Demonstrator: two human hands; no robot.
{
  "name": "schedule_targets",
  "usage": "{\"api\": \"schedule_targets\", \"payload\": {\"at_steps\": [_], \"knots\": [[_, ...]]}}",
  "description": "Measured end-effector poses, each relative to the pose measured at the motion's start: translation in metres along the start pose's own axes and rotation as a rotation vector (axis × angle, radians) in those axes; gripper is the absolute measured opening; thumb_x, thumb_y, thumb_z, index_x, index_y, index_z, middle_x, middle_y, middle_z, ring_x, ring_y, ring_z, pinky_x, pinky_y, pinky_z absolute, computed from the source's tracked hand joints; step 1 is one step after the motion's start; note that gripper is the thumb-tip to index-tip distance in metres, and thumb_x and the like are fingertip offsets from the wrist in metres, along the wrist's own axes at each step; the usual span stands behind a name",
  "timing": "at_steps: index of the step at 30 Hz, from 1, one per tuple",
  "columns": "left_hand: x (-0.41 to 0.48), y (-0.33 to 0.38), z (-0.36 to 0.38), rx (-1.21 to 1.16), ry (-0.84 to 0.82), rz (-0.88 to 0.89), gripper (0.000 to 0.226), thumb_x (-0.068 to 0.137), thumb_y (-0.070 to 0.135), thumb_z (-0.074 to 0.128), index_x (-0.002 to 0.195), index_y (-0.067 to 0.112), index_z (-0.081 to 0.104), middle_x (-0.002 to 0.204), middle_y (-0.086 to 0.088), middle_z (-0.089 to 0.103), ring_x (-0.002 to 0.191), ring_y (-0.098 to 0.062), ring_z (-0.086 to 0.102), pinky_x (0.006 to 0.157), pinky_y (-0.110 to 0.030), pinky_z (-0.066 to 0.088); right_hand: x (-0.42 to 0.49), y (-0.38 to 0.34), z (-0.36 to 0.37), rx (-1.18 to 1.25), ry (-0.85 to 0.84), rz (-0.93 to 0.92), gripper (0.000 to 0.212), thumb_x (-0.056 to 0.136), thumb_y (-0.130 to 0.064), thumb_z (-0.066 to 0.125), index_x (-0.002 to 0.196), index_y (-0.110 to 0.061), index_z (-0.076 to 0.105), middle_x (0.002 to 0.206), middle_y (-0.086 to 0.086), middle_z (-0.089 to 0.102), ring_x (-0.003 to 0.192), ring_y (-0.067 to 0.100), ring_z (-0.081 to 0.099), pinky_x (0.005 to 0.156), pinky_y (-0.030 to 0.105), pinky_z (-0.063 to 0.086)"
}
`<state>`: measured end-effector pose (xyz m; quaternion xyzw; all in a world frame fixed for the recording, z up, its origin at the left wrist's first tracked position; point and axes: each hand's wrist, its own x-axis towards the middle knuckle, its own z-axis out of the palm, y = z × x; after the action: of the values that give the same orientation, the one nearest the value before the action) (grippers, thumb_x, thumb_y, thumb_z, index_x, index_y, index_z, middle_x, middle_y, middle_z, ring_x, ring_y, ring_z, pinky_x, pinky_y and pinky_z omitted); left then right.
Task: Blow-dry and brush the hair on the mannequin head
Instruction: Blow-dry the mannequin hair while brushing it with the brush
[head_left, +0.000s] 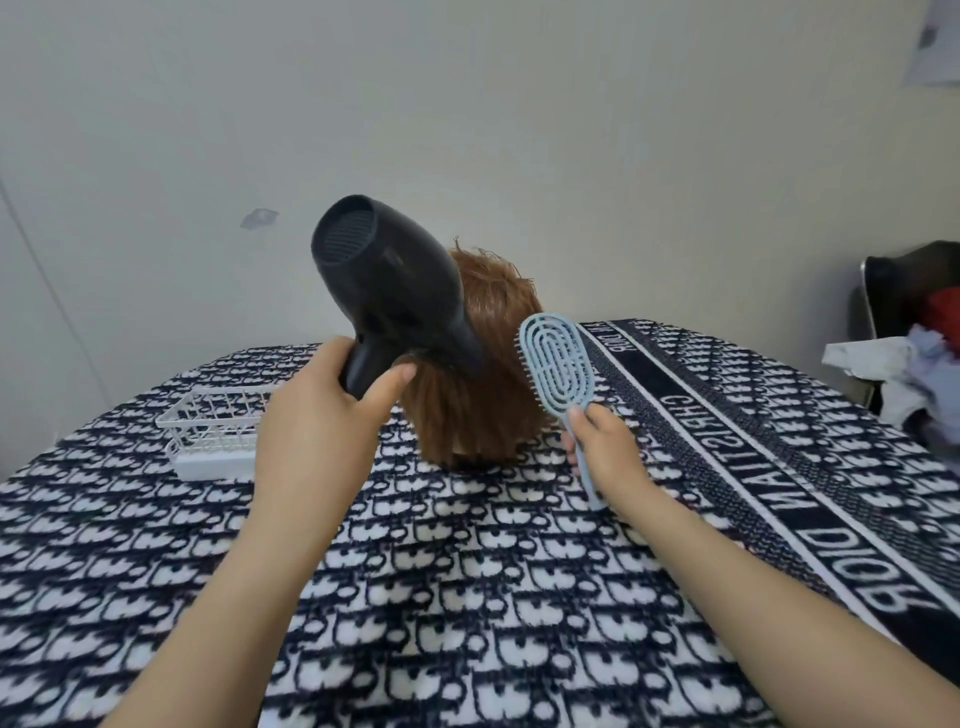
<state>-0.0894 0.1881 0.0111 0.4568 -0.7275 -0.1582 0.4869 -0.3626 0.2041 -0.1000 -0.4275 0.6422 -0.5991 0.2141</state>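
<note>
A mannequin head (480, 405) with short reddish-brown hair stands on the patterned cloth, its back toward me. My left hand (322, 421) grips the handle of a black hair dryer (389, 291), whose nozzle points down and right into the hair. My right hand (605, 447) holds a light blue vented brush (556, 358) by its handle. The brush head stands upright at the hair's right side, bristles facing the hair and touching or nearly touching it.
A dark blue and white patterned cloth (467, 597) covers the table. A white wire basket (218, 431) sits left of the mannequin, behind my left hand. A dark chair with piled clothes (914, 353) stands at the far right. A plain wall is behind.
</note>
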Motion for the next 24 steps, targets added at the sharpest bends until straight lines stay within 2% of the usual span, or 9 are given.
{"api": "schedule_targets", "payload": {"at_steps": [2, 4, 6, 9, 14, 19, 24], "knots": [[0.000, 0.001, 0.002, 0.003, 0.004, 0.011, 0.032, 0.088, 0.058, 0.066, 0.084, 0.028, 0.054, 0.069, 0.002, 0.066, 0.067, -0.027, 0.067, 0.064, -0.046, 0.054, 0.000, -0.016, 0.013, 0.349, -0.041, 0.257, 0.032, 0.103, -0.034, 0.039, 0.085, -0.011, 0.051, 0.062, 0.000, 0.048, 0.047, 0.014, 0.043, 0.045, 0.028, 0.039], [0.002, 0.004, 0.004, -0.036, -0.012, 0.003, 0.032, 0.090, 0.055, 0.068, 0.086, 0.026, 0.056, 0.072, -0.001, 0.068, 0.068, -0.031, 0.068, 0.067, -0.052, 0.056, 0.003, -0.038, 0.023, 0.618, -0.061, 0.438, 0.031, 0.104, -0.035, 0.037, 0.085, -0.013, 0.048, 0.058, 0.000, 0.045, 0.046, 0.015, 0.038, 0.042, 0.023, 0.036], [0.004, 0.007, 0.003, -0.050, -0.014, 0.002, 0.032, 0.090, 0.055, 0.069, 0.086, 0.026, 0.057, 0.071, -0.003, 0.068, 0.067, -0.033, 0.068, 0.065, -0.052, 0.056, 0.008, -0.060, 0.033, 0.828, -0.083, 0.516, 0.031, 0.104, -0.034, 0.035, 0.084, -0.014, 0.045, 0.056, -0.001, 0.041, 0.042, 0.013, 0.035, 0.037, 0.020, 0.034], [0.007, 0.011, 0.001, -0.048, 0.010, 0.005, 0.033, 0.088, 0.058, 0.067, 0.085, 0.027, 0.056, 0.070, -0.003, 0.068, 0.065, -0.031, 0.067, 0.063, -0.051, 0.054, 0.016, -0.090, 0.045, 1.036, -0.097, 0.533, 0.033, 0.104, -0.034, 0.035, 0.080, -0.013, 0.042, 0.052, -0.001, 0.039, 0.037, 0.011, 0.033, 0.034, 0.016, 0.032], [0.011, 0.023, -0.003, -0.138, 0.003, -0.001, 0.042, 0.074, 0.068, 0.060, 0.084, 0.026, 0.058, 0.070, -0.007, 0.067, 0.066, -0.037, 0.066, 0.068, -0.060, 0.057, 0.026, -0.105, 0.059, 1.127, -0.107, 0.607, 0.034, 0.104, -0.034, 0.035, 0.079, -0.013, 0.041, 0.052, -0.001, 0.036, 0.037, 0.010, 0.032, 0.034, 0.014, 0.031], [0.023, 0.034, -0.001, -0.154, 0.017, 0.036, 0.039, 0.079, 0.066, 0.061, 0.084, 0.027, 0.057, 0.070, -0.005, 0.065, 0.066, -0.036, 0.066, 0.065, -0.056, 0.056, 0.024, -0.084, 0.069, 1.082, -0.065, 0.690, 0.039, 0.102, -0.039, 0.037, 0.073, -0.014, 0.041, 0.053, -0.001, 0.036, 0.038, 0.010, 0.030, 0.035, 0.014, 0.028], [0.034, 0.041, 0.005, -0.163, -0.009, 0.067, 0.031, 0.086, 0.056, 0.067, 0.084, 0.026, 0.058, 0.066, 0.001, 0.065, 0.059, -0.028, 0.064, 0.064, -0.052, 0.055, 0.023, -0.071, 0.065, 1.065, -0.037, 0.768, 0.042, 0.102, -0.040, 0.040, 0.069, -0.014, 0.042, 0.055, -0.002, 0.034, 0.042, 0.010, 0.027, 0.034, 0.012, 0.026]]}}
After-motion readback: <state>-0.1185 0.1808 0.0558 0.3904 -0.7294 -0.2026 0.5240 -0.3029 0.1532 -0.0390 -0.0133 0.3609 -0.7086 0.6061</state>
